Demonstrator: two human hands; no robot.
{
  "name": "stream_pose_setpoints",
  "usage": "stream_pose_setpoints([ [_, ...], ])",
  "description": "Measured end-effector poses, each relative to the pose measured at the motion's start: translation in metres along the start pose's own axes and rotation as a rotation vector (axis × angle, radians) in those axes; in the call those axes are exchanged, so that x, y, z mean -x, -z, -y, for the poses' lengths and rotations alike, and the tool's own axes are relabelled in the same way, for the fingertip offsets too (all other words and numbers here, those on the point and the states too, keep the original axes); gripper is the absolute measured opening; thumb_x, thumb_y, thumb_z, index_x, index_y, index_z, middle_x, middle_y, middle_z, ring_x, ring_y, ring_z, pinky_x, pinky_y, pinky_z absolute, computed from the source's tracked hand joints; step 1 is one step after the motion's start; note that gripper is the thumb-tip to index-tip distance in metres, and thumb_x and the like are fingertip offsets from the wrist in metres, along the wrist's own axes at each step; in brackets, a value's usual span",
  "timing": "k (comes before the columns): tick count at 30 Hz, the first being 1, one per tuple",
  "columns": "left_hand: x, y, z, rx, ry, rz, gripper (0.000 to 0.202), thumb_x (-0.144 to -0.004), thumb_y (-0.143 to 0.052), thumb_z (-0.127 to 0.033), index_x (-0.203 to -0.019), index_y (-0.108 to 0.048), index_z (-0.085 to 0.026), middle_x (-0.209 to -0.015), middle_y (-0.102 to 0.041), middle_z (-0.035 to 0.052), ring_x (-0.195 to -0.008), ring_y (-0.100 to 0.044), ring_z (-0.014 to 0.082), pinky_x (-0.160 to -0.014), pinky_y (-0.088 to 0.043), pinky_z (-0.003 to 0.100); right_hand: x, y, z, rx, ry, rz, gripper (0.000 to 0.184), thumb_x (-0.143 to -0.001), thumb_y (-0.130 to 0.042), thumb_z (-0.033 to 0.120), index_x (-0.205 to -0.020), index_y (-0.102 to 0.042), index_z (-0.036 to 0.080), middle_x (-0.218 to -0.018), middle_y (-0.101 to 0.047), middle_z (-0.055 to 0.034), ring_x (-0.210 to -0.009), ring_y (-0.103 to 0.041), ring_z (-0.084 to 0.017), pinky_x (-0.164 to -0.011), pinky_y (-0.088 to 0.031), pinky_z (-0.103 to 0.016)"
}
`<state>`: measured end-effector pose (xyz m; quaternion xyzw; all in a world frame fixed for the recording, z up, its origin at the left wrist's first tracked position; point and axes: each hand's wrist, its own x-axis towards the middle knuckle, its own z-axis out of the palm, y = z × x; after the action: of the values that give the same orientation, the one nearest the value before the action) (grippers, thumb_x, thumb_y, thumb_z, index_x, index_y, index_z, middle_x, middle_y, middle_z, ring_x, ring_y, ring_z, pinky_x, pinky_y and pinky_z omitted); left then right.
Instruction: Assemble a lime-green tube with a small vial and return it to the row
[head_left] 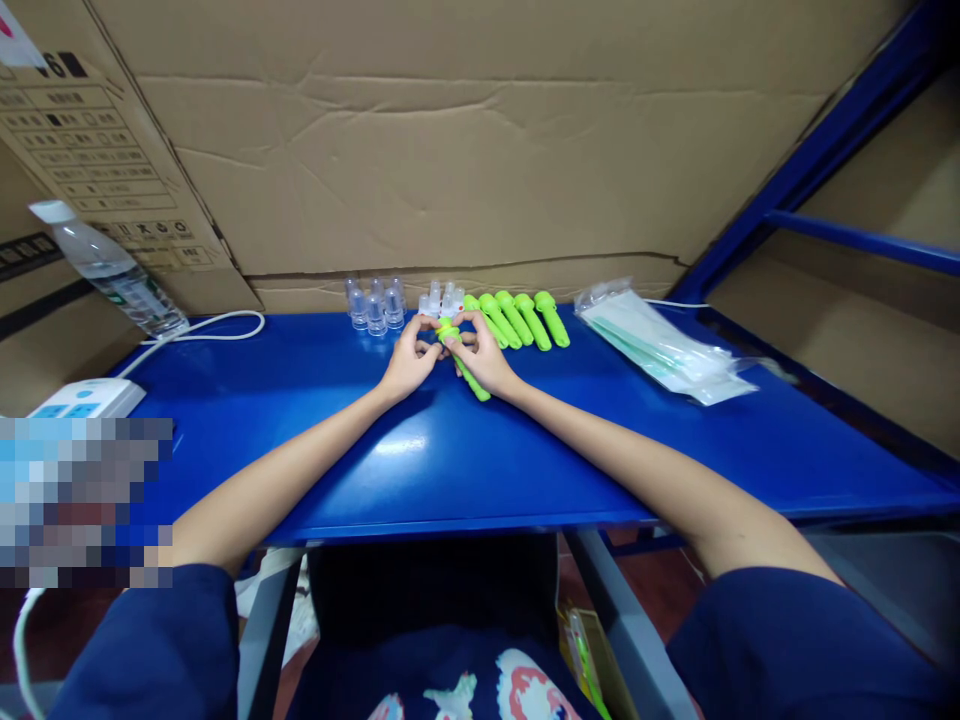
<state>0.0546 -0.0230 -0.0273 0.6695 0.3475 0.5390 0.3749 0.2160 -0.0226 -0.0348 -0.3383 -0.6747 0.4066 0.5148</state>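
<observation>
Both hands meet over the far middle of the blue table [375, 460] on my head view. The left hand [409, 362] pinches the top end of a green plastic handle [471, 380], and the right hand [486, 357] grasps its shaft, lower end near the tabletop. Just behind I see a row of green handles [525, 318], with clear caps [375, 305] to its left and plastic bags [664, 345] to its right.

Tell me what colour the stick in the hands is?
Bright lime green; the head view shows the stick best.
</observation>
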Motion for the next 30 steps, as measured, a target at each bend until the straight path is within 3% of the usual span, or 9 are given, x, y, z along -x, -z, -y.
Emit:
stream_pose_setpoints([
  [8, -0.0003, 0.0008, 0.0021, -0.023, 0.02, 0.015, 0.03, -0.08, -0.063, -0.008, -0.106, -0.053, -0.021, -0.123, -0.065, 0.0073, -0.065, -0.065, 0.007, -0.066, -0.055, 0.024, -0.001, 0.0006, -0.0033, 0.004, -0.012, 0.007, 0.043, -0.089, -0.068, 0.051, -0.11, -0.038, 0.028, -0.069, -0.059, 0.0092, -0.042, -0.053, -0.009, -0.04, -0.045, -0.022],
  [30, -0.0002, 0.0004, 0.0007, -0.044, 0.037, -0.003, 0.028, -0.082, -0.061, -0.006, -0.104, -0.051, -0.02, -0.117, -0.065, 0.0037, -0.065, -0.066, 0.0047, -0.064, -0.052, 0.02, 0.0007, 0.0, 0.0009, -0.003, -0.046, 0.002, 0.043, -0.086, -0.068, 0.051, -0.107, -0.038, 0.028, -0.071, -0.062, 0.0093, -0.041, -0.053, -0.009, -0.039, -0.043, -0.022],
])
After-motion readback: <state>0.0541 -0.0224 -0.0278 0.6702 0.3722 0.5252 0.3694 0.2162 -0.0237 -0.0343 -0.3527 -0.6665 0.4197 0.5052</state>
